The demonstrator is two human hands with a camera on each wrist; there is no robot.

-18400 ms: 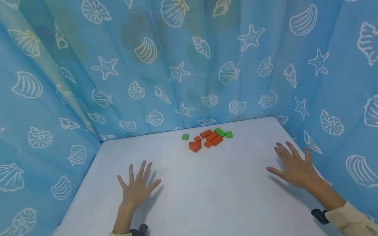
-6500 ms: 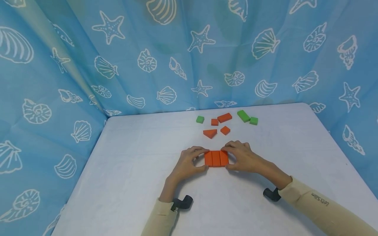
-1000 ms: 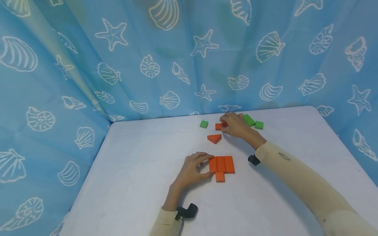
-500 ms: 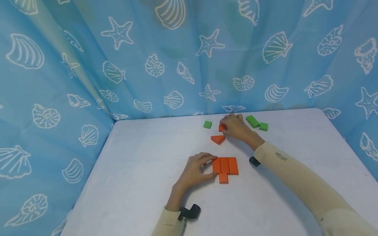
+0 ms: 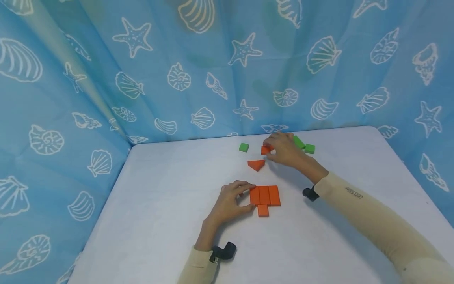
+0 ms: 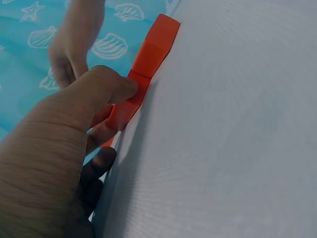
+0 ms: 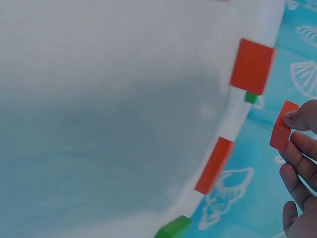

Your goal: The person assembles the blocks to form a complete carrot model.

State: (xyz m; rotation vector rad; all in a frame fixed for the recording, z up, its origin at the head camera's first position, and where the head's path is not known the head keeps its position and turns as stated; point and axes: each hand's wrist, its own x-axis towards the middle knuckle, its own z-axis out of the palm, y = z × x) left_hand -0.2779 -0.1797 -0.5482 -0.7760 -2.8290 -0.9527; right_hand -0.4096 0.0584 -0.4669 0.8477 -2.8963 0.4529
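Note:
My left hand [image 5: 228, 203] pinches the leftmost oblong block [image 5: 254, 195] of three orange-red ones lying side by side, index finger at its far end and thumb [image 6: 126, 88] at its near end. Against the row's near side lies a small orange-red square block [image 5: 263, 210], centred on the middle oblong. At the back of the table my right hand [image 5: 283, 149] pinches another small orange-red block [image 7: 283, 126] between thumb and fingers, raised off the table in the right wrist view. A further oblong red block [image 7: 214, 166] lies behind that hand, mostly hidden in the head view.
An orange-red triangular block [image 5: 256, 165] lies between the row and the right hand. Green blocks lie at the back: a small square one [image 5: 243, 147] at left, an oblong one [image 5: 299, 142] and a square one [image 5: 309, 148] at right. A blue shell-print curtain [image 5: 213, 71] surrounds the white table [image 5: 170, 205].
Earlier both hands were spread and the blocks clustered; three oblongs were then lined up and a square added below. Within the last second my right hand has taken hold of the second small block.

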